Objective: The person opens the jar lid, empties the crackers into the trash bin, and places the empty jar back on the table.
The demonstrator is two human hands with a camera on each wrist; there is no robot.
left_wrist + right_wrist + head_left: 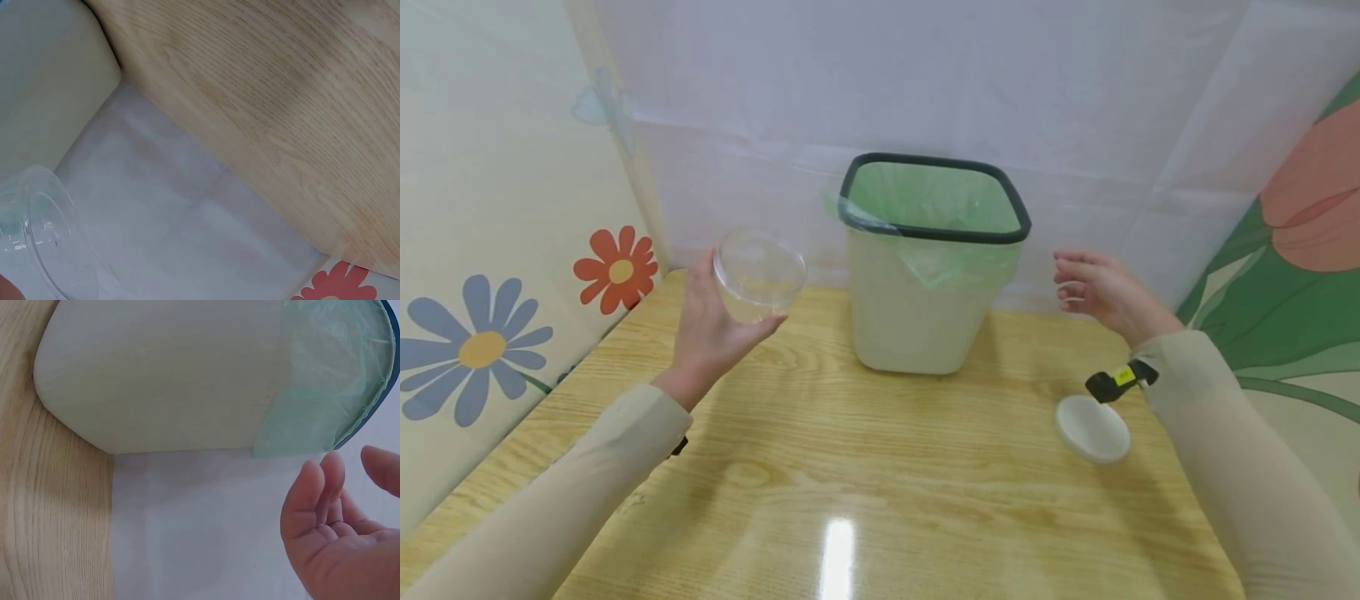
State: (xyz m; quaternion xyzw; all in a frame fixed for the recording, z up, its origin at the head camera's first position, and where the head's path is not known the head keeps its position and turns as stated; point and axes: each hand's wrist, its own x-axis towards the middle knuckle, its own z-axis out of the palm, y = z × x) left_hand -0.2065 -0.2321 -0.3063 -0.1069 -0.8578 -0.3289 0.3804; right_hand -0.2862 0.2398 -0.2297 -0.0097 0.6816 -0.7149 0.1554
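My left hand (711,329) grips a clear plastic bowl (762,271) by its side, thumb below and fingers along the left. The bowl is held above the table, left of the bin; in the left wrist view part of the bowl (44,237) shows at the lower left. To the right of the bin (917,308), my right hand (1105,292) is raised with loosely bent fingers and holds nothing. In the right wrist view its thumb and fingertips are apart, near the bin's rim. A green bag (962,262) lines the bin under a dark rim frame (936,233).
A white round dish or lid (1093,429) lies on the wooden table (775,500) below my right wrist. Behind the bin hangs a pale cloth (925,75). Flower-printed panels stand at the left and right sides.
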